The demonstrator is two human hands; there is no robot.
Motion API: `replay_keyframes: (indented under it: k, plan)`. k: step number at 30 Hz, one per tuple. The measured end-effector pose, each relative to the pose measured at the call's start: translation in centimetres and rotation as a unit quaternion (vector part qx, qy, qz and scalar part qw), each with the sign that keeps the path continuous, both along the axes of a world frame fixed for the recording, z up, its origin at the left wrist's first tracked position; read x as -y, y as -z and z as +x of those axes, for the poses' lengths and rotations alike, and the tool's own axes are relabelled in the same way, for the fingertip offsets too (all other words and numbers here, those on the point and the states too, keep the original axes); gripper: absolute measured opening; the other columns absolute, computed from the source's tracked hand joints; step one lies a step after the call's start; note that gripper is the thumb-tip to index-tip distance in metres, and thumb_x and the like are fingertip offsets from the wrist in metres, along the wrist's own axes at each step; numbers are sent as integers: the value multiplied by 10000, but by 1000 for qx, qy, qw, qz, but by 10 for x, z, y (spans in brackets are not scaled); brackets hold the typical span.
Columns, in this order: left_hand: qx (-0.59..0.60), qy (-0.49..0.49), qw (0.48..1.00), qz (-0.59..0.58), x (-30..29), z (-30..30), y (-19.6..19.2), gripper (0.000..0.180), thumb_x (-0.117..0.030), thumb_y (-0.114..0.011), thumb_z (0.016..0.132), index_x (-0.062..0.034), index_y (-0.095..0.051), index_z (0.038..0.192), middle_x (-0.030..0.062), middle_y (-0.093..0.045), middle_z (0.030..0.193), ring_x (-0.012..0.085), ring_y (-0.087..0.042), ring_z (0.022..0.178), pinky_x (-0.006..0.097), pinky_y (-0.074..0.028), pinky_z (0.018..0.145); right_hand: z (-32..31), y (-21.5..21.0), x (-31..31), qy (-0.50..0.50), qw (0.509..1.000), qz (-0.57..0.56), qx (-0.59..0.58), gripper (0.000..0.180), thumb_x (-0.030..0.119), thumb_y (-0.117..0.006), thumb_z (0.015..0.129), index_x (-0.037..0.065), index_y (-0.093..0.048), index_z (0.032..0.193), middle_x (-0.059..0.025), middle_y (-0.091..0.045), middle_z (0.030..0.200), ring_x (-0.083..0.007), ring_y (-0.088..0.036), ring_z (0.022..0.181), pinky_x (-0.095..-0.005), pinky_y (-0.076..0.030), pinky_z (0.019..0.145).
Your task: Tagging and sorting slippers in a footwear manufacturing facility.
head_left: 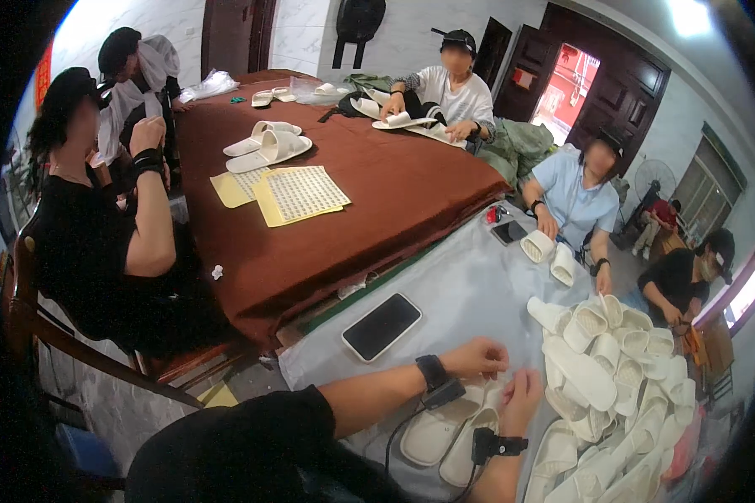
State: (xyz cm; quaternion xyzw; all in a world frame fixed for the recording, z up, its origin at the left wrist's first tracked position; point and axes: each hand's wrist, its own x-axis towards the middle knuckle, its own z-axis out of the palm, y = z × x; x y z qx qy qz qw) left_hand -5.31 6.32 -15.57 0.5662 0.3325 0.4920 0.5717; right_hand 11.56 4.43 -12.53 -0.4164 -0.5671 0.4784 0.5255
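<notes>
Above the grey-covered table, my left hand [478, 359] is closed, its fingertips pinched together. My right hand [522, 394] faces it a short gap away, fingers also bent in a pinch. Whatever lies between the fingertips is too small to make out. Under my wrists a pair of cream slippers [426, 443] lies side by side on the table, partly covered by my forearms and the wrist straps. Just right of my right hand rises a large heap of cream slippers [591, 369].
A phone [382, 327] in a white case lies left of my hands. The brown-covered table [377, 218] beyond carries yellow sticker sheets [302, 194] and a slipper pair [268, 149]. A person in light blue [583, 193] handles slippers across from me; other people sit around.
</notes>
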Motion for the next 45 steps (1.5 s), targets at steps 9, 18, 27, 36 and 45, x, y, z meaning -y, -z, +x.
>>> replay_keyframes:
  k: [9,18,27,36,45]
  plan:
    - [1,16,1000,20,-4,-2,5,135,-119,-666,899,10,-648,937,22,-647,807,94,-609,733,249,-512,683,0,1,-1,-3,999,5,38,129,123,-518,980,43,-546,882,39,-442,635,-33,-386,523,-199,-293,449]
    - [-45,-1,999,9,0,1,-4,100,-73,-651,881,13,-655,930,24,-649,779,96,-608,739,256,-512,695,-3,1,-3,0,996,57,74,172,124,-530,960,49,-521,805,23,-456,632,-47,-427,542,-210,-317,473]
    - [-28,16,999,28,0,0,-1,66,-67,-652,882,-3,-650,901,3,-637,758,85,-583,715,251,-488,656,0,4,-3,-15,991,72,110,148,115,-528,966,11,-557,866,-20,-543,714,-86,-492,585,-249,-412,546]
    - [-36,6,999,22,4,-2,-4,54,-56,-659,851,-7,-659,873,-4,-638,754,80,-567,692,249,-477,636,-1,6,-4,0,985,87,150,162,117,-534,960,2,-556,848,-35,-548,693,-101,-507,576,-269,-425,545]
    - [-104,-29,993,40,2,-2,-8,55,-61,-663,846,-6,-657,854,13,-644,730,92,-586,679,251,-485,626,-1,8,-7,20,985,77,151,168,120,-543,951,-2,-552,836,-38,-541,675,-109,-507,576,-279,-422,552]
